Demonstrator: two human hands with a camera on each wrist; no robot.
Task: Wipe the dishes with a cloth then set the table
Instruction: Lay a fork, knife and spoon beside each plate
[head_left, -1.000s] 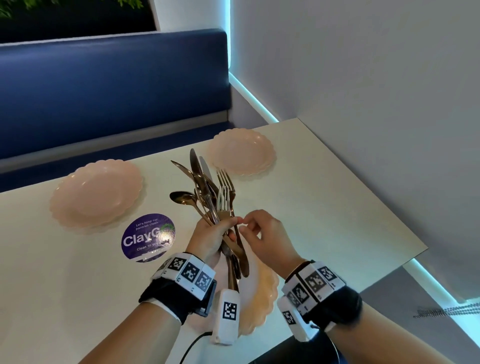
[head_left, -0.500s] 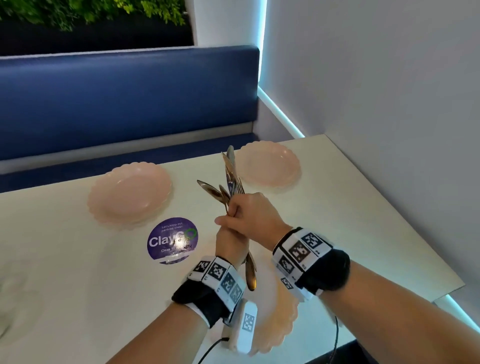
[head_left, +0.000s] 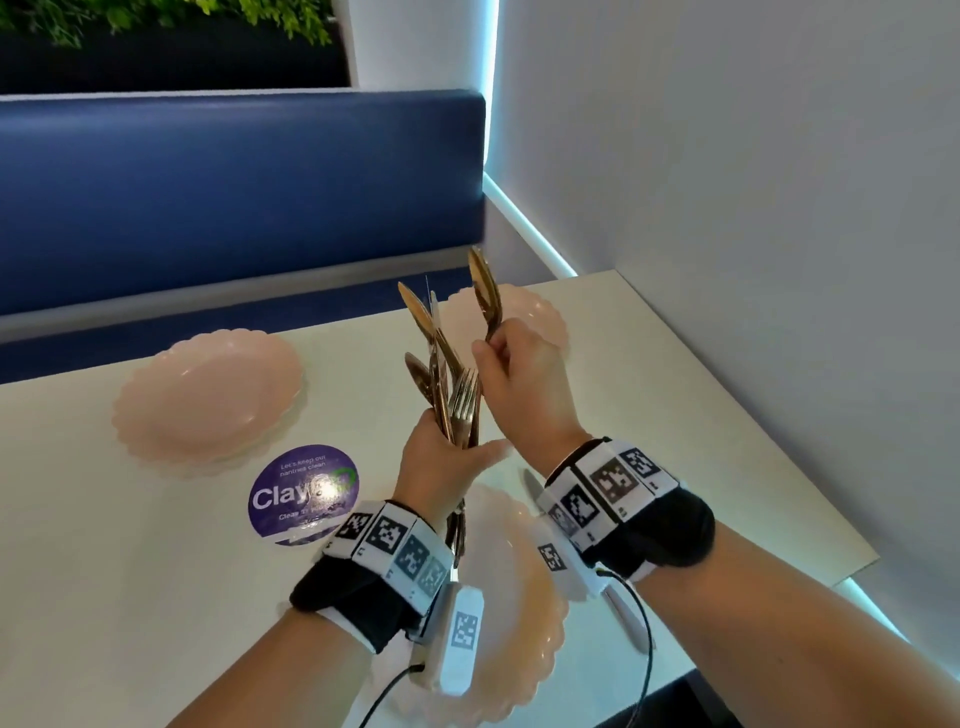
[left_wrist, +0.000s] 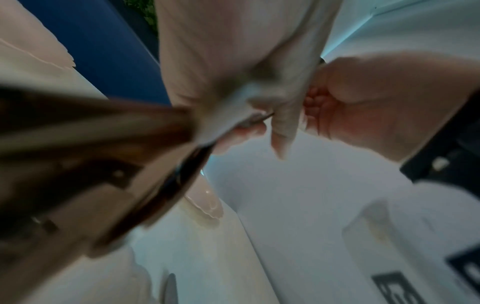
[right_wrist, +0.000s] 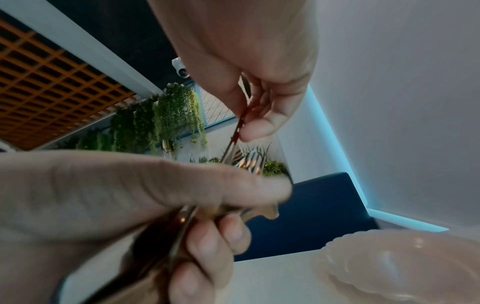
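My left hand (head_left: 457, 452) grips a bundle of gold cutlery (head_left: 441, 379), forks, spoons and a knife fanned upward, above the near pink plate (head_left: 519, 613). My right hand (head_left: 488, 348) pinches the handle of a single gold spoon (head_left: 485, 291), held upright just right of the bundle and partly drawn out of it. In the right wrist view the thumb and fingertips (right_wrist: 257, 127) pinch the thin spoon handle (right_wrist: 240, 123) above the left hand (right_wrist: 168, 197). A silver knife (head_left: 626, 618) lies on the table right of the near plate, partly hidden by my right wrist.
Two more pink scalloped plates stand at the far side, the far left plate (head_left: 208, 400) and the far right plate (head_left: 540, 312). A round purple sticker (head_left: 304, 493) lies on the white table (head_left: 130, 597). A blue bench (head_left: 234, 197) runs behind, and a white wall (head_left: 753, 208) closes the right.
My right hand, which was closed over the bundle, has lifted one spoon up and to the right out of it. The left hand keeps hold of the bundle.
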